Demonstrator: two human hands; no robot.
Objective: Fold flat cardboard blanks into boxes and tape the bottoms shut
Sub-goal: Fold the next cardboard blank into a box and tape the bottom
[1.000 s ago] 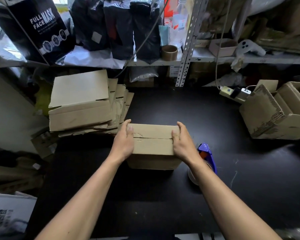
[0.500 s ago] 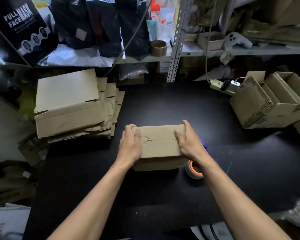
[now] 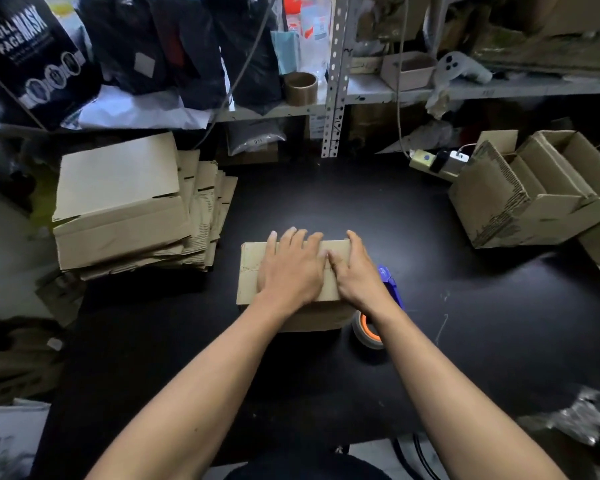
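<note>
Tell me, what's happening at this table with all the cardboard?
A person is putting together shipping boxes. Both the left hand and the right hand press flat on the closed flaps of a small cardboard box on the black table. No tape can be seen on the seam. A tape dispenser sits just right of the box. A stack of flat blanks waits on the left, and finished boxes lie on the right.

You are looking at a dim scene where soft overhead light leaves a pale sheen on the black table (image 3: 378,209), while the space under the shelf (image 3: 482,93) sinks into shadow. Wide-angle distortion bends the edges, and the crumpled plastic (image 3: 582,415) at the lower right corner is blurred.
</note>
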